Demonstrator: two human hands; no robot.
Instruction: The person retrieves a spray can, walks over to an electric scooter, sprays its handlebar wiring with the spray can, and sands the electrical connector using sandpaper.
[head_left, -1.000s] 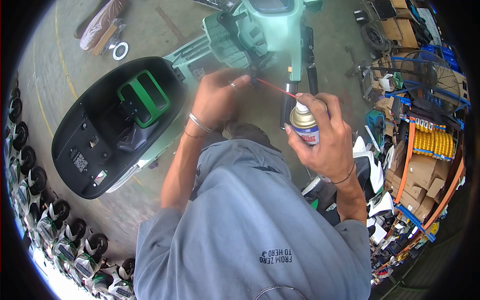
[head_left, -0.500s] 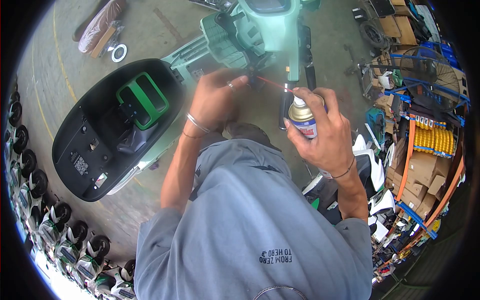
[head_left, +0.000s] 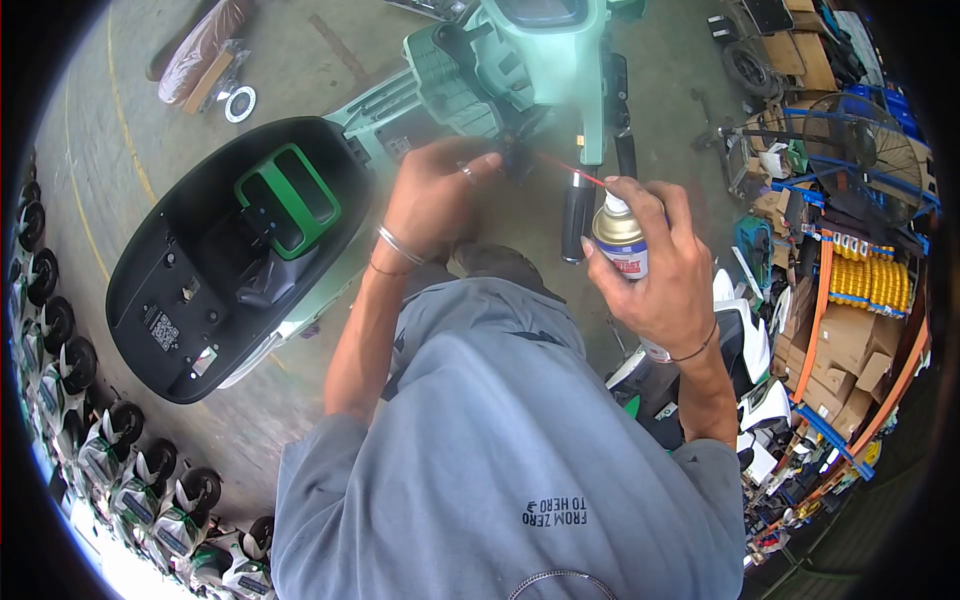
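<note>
R hand [head_left: 655, 265] has an aerosol can [head_left: 622, 262] approx. upright, fingers wrapped round its body, index up on the white nozzle [head_left: 615, 203]; can is in front of the torso, R of centre. Thin red straw [head_left: 575, 169] sticks out of the nozzle, pointing L twd the other hand, its tip apart from those fingertips.

L hand [head_left: 435, 195] is up by the scooter [head_left: 548, 75], thumb & index close tog. next to a small dark part [head_left: 517, 160]. That spot's blurry, so can't tell if the fingers are clamped on it or just beside it. Ring [head_left: 467, 174] on a L finger, silver bangle [head_left: 400, 246] on L wrist; thin dark band [head_left: 697, 345] on R wrist.

Scooter's mint green, ahead of the person. Black handlebar grip [head_left: 575, 225] hangs b/w the hands, nearer the can. On the L is a black tub [head_left: 138, 305] w/ a green frame [head_left: 322, 180] in it & a QR label [head_left: 163, 330].

Bkgd: brown wrapped item [head_left: 203, 50] & a round disc [head_left: 240, 104] on the floor [head_left: 330, 100], far L; more scooters [head_left: 130, 500] in a row, lower L. R side: fan [head_left: 860, 160], yellow coils [head_left: 870, 285] above cardboard boxes [head_left: 845, 350] on a shelf w/ an orange upright [head_left: 812, 310].
</note>
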